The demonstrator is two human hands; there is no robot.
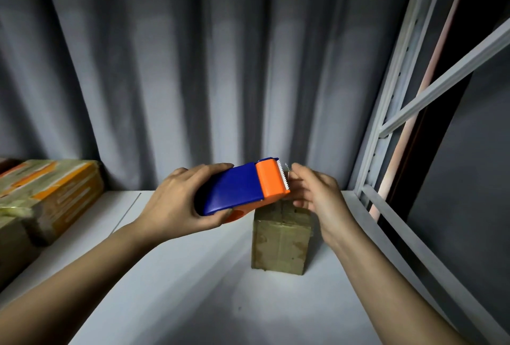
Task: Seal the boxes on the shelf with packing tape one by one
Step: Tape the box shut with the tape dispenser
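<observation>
The left hand holds a tape dispenser up in the air, above the white shelf. Its grip is closed round the back of the dispenser, with the fingers over the top and the thumb under it. The dispenser is smooth, shiny plastic. Most of it is dark blue, and the front end is bright orange. A row of small white saw teeth runs down the front edge.

The right hand is just in front of those teeth. Its fingers are curled in close together at the teeth, and they seem to pinch the thin, clear end of the tape. The tape end is small and hard to see.

Right under the orange end stands a small cardboard box. It is tall and brown, with flat sides and square corners. Shiny clear tape already covers its sides and looks a bit wrinkly. The box sits on the shelf, near the right side and toward the back.

On the far left of the shelf lie bigger boxes. They are brown with orange patches and are wrapped in shiny tape too.

The shelf is flat, smooth and white. Behind it hangs a grey curtain with long soft folds. On the right stands the shelf's grey metal frame, with little holes in its upright post and slanted bars. The room is dim.
</observation>
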